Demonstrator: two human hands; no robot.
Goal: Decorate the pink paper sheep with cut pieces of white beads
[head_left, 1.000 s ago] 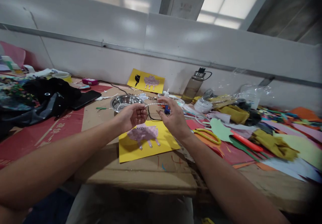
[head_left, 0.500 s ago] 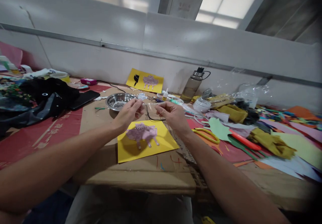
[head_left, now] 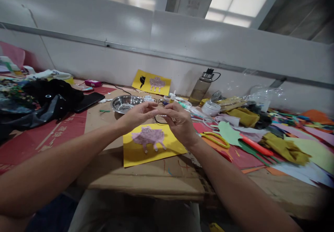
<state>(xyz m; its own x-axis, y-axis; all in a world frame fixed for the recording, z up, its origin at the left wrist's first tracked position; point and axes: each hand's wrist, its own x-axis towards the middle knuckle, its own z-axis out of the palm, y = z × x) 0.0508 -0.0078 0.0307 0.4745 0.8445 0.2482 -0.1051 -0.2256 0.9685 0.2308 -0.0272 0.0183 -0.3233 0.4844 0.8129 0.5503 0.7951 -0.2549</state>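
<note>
A short string of white pearl beads [head_left: 162, 116] shows between my fingertips, mostly hidden by them. My left hand [head_left: 139, 114] is closed at the tips of thumb and fingers on one end of it. On the other side, my right hand [head_left: 180, 122] pinches the string, its other fingers curled. The fingertips of both hands meet. Below them lies a yellow card [head_left: 133, 158] with a pink fabric animal shape [head_left: 150, 138], which has a row of beads near its top and beads at its feet.
A steel bowl [head_left: 118, 105] of beads stands behind my left hand. Against the wall leans another yellow card [head_left: 167, 82]. To the right are a water bottle [head_left: 199, 89], yellow-handled scissors [head_left: 217, 140], a red marker [head_left: 255, 145] and scraps. A black phone [head_left: 90, 101] lies left.
My hands have come together from being apart, with the bead string stretched between them earlier. My left fingers now meet my right fingertips. The yellow card has stayed in place.
</note>
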